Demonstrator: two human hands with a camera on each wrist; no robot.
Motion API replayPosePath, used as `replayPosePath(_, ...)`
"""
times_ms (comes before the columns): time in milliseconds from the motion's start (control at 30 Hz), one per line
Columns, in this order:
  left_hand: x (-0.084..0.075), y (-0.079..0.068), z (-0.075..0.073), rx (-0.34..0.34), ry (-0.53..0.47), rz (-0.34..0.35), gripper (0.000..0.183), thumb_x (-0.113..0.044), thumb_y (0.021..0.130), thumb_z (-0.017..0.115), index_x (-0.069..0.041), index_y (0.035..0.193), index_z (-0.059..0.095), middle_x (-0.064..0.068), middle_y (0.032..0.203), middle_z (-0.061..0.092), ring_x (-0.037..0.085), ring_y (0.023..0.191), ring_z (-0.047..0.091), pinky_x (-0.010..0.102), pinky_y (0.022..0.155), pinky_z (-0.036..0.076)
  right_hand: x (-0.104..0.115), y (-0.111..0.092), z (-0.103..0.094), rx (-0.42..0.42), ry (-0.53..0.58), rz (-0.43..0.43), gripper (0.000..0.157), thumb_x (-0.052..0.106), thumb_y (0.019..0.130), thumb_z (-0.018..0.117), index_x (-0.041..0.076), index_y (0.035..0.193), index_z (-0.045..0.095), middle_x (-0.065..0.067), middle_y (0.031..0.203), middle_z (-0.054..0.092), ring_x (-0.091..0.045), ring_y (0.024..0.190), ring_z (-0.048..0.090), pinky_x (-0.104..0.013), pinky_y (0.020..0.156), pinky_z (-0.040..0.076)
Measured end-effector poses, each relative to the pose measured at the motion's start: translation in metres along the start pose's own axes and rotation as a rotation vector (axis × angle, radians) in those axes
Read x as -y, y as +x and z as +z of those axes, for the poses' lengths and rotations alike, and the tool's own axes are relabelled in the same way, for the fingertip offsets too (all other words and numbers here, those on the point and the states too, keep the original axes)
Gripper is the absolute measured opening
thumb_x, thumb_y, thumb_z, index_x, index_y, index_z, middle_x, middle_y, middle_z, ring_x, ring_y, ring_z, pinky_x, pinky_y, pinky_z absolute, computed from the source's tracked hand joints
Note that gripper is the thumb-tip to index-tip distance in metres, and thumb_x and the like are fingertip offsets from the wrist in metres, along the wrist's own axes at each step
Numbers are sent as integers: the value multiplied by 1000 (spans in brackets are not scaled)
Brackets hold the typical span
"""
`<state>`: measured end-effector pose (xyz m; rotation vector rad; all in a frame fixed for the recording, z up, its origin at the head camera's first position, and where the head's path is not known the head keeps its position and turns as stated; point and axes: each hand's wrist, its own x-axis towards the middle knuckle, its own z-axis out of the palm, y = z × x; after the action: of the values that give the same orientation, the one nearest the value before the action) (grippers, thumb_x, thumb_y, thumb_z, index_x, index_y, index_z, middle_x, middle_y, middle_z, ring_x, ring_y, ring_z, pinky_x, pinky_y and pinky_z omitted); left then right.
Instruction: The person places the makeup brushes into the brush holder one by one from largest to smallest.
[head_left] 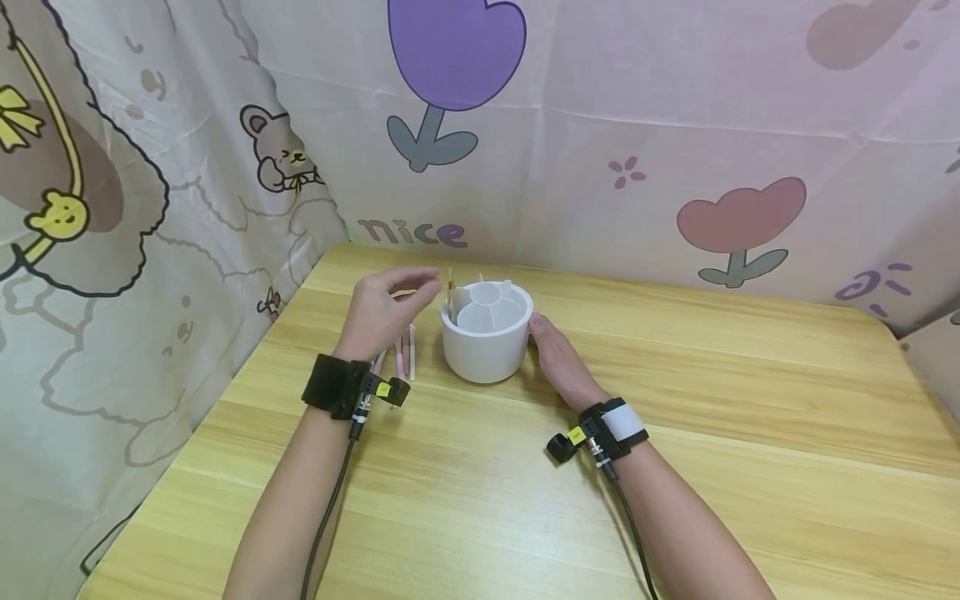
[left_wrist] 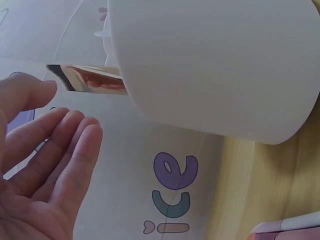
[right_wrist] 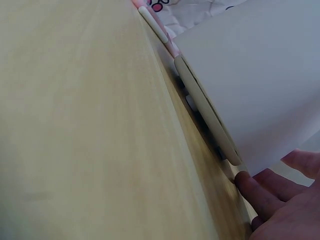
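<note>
A round white desk organizer [head_left: 486, 357] with inner compartments stands upright on the table. In its left compartment stands a narrow, shiny gold strip [left_wrist: 97, 80], its top end above the rim. My left hand [head_left: 384, 310] hovers just left of that strip, thumb and fingers apart with nothing between them; the left wrist view shows the same gap beside the strip's end. Against the organizer's right side rests my right hand [head_left: 562, 360]. Its fingers [right_wrist: 265, 192] are extended and touch the wall near the base in the right wrist view.
Several pink and white pens [head_left: 412, 354] lie on the table left of the organizer, partly hidden behind my left wrist. A wooden table [head_left: 712, 400] extends to both sides. Behind it hangs a printed curtain [head_left: 600, 100]. Cables run from both wrist cameras along the forearms.
</note>
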<state>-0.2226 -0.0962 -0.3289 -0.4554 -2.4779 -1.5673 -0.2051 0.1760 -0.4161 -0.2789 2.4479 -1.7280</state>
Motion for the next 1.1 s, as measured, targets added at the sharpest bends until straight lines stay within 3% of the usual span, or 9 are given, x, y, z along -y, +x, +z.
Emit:
replayPosePath(433, 5, 0, -6, 12, 102, -4, 37, -44, 92, 60, -19, 118, 67, -5, 113, 67, 9, 105, 60, 26, 90, 51, 1, 0, 0, -8, -22, 0, 75, 68, 95, 17, 21, 153, 23, 2, 156, 25, -14, 143, 17, -43, 117, 12)
replayPosePath(767, 16, -3, -22, 21, 224, -46, 35, -44, 92, 60, -21, 118, 67, -3, 112, 68, 16, 102, 61, 38, 87, 52, 1, 0, 0, -10, -9, -7, 75, 68, 95, 18, 21, 153, 25, 1, 156, 26, -16, 143, 18, -44, 117, 12)
replayPosePath(967, 24, -3, -29, 86, 340, -95, 27, -35, 91, 63, -15, 108, 71, 1, 101, 70, 18, 91, 62, 37, 80, 51, 1, -1, 1, -7, -4, -25, 72, 66, 96, 18, 21, 152, 26, 0, 156, 28, -17, 143, 20, -45, 117, 13)
replayPosePath(1100, 29, -4, -34, 137, 385, -146, 28, -35, 91, 64, -14, 107, 71, 3, 100, 70, 20, 92, 61, 40, 82, 50, 1, -1, 1, -8, 0, -33, 71, 65, 97, 19, 22, 152, 28, 1, 155, 29, -17, 142, 21, -45, 117, 14)
